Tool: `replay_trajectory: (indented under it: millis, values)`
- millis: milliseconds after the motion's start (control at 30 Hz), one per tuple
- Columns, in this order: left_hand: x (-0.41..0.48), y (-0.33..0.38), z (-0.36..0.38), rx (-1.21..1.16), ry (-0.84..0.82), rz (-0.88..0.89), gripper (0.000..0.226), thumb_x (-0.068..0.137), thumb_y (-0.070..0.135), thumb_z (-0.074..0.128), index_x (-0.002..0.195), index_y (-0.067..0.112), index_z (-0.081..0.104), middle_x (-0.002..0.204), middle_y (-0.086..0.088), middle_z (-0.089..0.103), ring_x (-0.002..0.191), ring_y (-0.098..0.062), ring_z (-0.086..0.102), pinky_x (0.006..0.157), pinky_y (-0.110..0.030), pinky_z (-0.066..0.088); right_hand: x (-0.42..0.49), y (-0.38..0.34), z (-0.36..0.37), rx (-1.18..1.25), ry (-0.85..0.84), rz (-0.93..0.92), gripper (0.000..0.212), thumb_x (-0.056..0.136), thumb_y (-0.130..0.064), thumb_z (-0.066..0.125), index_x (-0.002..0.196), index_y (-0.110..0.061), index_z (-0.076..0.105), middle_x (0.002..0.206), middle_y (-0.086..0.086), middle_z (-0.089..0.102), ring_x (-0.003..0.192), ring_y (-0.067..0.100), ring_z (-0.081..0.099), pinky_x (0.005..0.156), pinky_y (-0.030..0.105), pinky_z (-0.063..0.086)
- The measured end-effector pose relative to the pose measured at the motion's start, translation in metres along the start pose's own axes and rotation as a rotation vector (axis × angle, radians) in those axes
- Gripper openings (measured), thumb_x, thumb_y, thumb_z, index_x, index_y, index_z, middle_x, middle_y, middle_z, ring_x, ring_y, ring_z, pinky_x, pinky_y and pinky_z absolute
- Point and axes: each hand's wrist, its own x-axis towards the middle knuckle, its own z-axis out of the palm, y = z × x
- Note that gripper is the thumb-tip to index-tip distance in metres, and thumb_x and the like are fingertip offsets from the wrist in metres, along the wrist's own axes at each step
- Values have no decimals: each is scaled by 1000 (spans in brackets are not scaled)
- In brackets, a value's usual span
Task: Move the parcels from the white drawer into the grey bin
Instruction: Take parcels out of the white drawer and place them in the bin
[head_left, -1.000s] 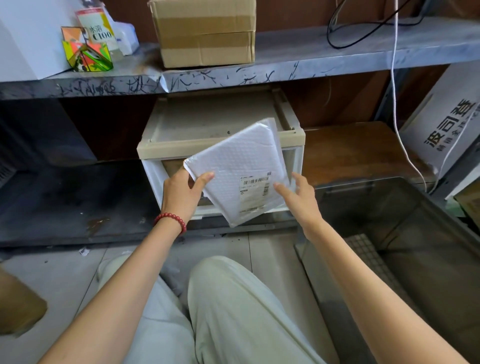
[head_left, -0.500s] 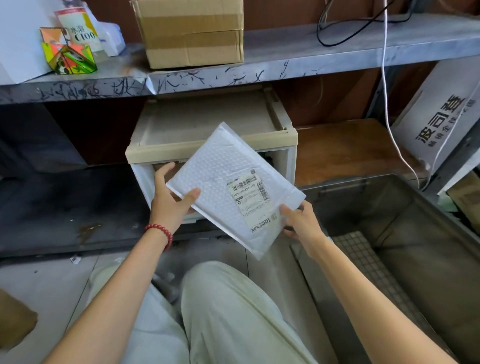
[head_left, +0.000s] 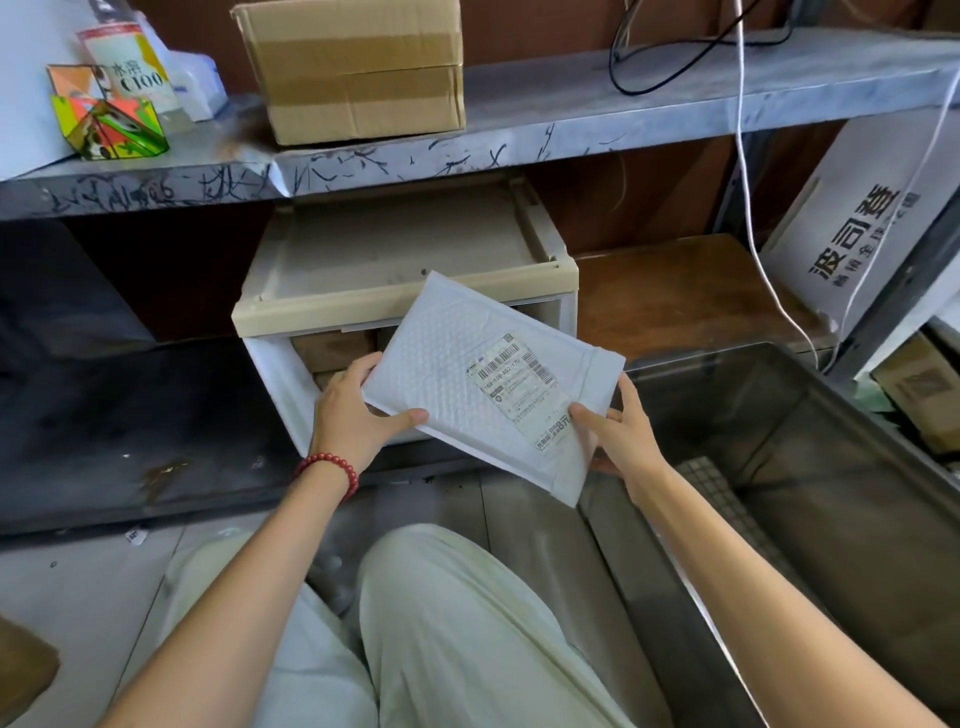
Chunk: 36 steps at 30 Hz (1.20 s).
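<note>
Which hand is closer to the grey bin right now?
Right. The right hand pinches the parcel just beside the grey bin; the left hand holds it by the white drawer.

- Grey metal shelf (head_left: 571, 109), scuffed, black scribble marks along its front edge.
- Brown cardboard box (head_left: 358, 67) sealed with tan tape, standing on the shelf, left of centre.
- Orange-and-green folded paper carton (head_left: 111, 124) at the shelf's left end, tilted; just behind it a white container printed "C100" (head_left: 132, 73).
- Black cable loop (head_left: 675, 57) lying on the shelf, right side.
- Thin white cord (head_left: 748, 208) hanging down past the shelf edge.
- White panel with black Chinese characters (head_left: 857, 228) leaning at right.
- Brown wooden board (head_left: 685, 291) below the shelf.
</note>
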Motion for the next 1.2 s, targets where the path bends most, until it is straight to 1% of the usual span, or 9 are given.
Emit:
replay_trajectory:
  millis: [100,267,467,600,700,800,933,1067,1200]
  values:
    - [7,13,16,61,-32,72,77,64,33,87,131,19,50,128,-2,55,118,-20,47,99,-35,40,-1,-2,-15,-14,30,-42,63,86,-17,71,132,-38,34,127,-2,60,109,17,63,83,41,58]
    - [12,37,52,81,-96,129,81,70,35,82,139,21,43,133,-4,49,123,-21,44,100,-32,34,-2,-2,-49,20,199,-35,72,84,-17,72,140,-30,29,131,2,56,110,22,61,85,47,56]
    - [12,72,108,57,-216,189,78,74,35,79,141,19,41,141,-3,45,129,-22,40,106,-37,31,-10,12,-105,156,369,42,67,87,-12,69,138,-25,29,126,7,61,93,13,64,51,15,52]
    - [11,95,155,68,-339,252,79,77,33,77,143,16,38,145,-5,40,132,-23,37,109,-38,30,-20,30,-144,225,507,115,65,88,-10,68,140,-19,30,122,6,62,88,11,64,59,22,51]
    - [11,109,191,96,-433,317,77,78,37,76,143,18,38,145,-3,40,132,-23,36,109,-37,31,-33,46,-170,268,626,171,62,87,-8,68,137,-20,32,106,1,65,80,7,64,55,24,49]
    - [9,120,227,128,-520,380,77,80,38,73,144,19,36,146,-1,37,133,-23,33,109,-36,29,-44,61,-190,291,738,216,59,87,-7,68,135,-17,34,106,2,63,81,9,64,55,23,52]
    - [6,127,267,213,-615,453,77,82,39,71,146,20,32,147,-2,36,132,-25,32,107,-38,31,-49,83,-211,178,763,394,50,89,-22,67,131,-7,43,121,8,63,100,24,65,81,44,56]
    - [8,127,299,281,-675,488,77,82,38,71,146,22,32,147,-1,36,131,-25,35,105,-41,35,-48,104,-224,133,622,558,37,93,-20,63,122,-8,44,115,10,65,87,24,67,61,41,59]
    - [17,128,332,376,-731,548,75,84,43,67,146,25,29,148,2,35,132,-24,37,106,-44,33,-38,132,-233,199,718,598,40,93,-14,62,121,-14,34,114,8,61,80,19,65,56,40,59]
